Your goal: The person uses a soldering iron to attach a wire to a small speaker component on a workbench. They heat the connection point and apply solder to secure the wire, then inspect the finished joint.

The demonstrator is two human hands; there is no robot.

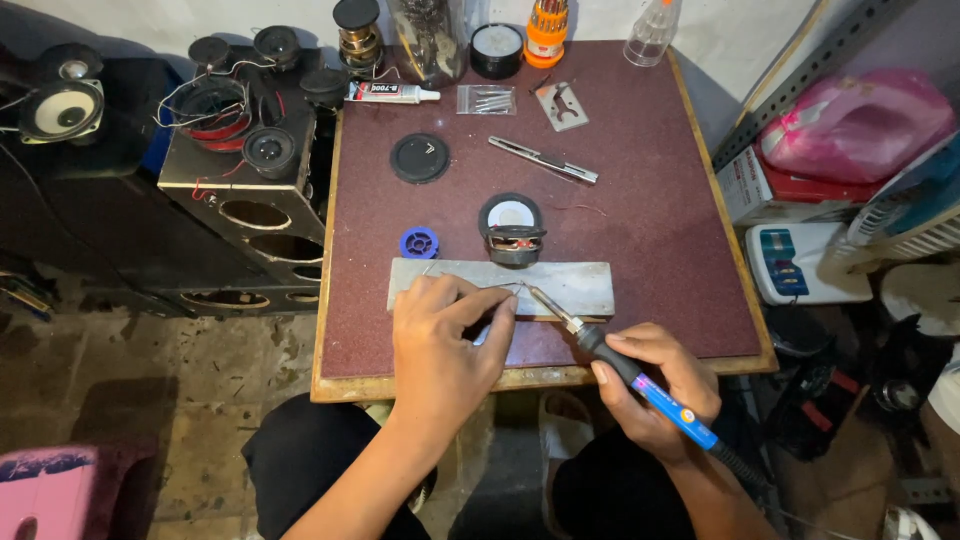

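Note:
My right hand (665,385) grips a soldering iron (640,378) with a black and blue handle; its metal tip points up-left over a grey slab (580,285) on the maroon table (650,220). My left hand (440,335) pinches a thin wire (505,288) between thumb and forefinger, right at the iron's tip. A small round speaker (512,230) lies tilted just behind the slab, with a thin wire trailing right. Beside it, to the left, sits a blue solder spool (419,242).
Further back lie a black round disc (419,158), metal tweezers (545,160), a small plastic bag of parts (486,99), a glue tube (392,93) and jars along the wall. A black speaker cabinet (250,190) with loose drivers stands left. Boxes and a pink bag (860,125) crowd the right.

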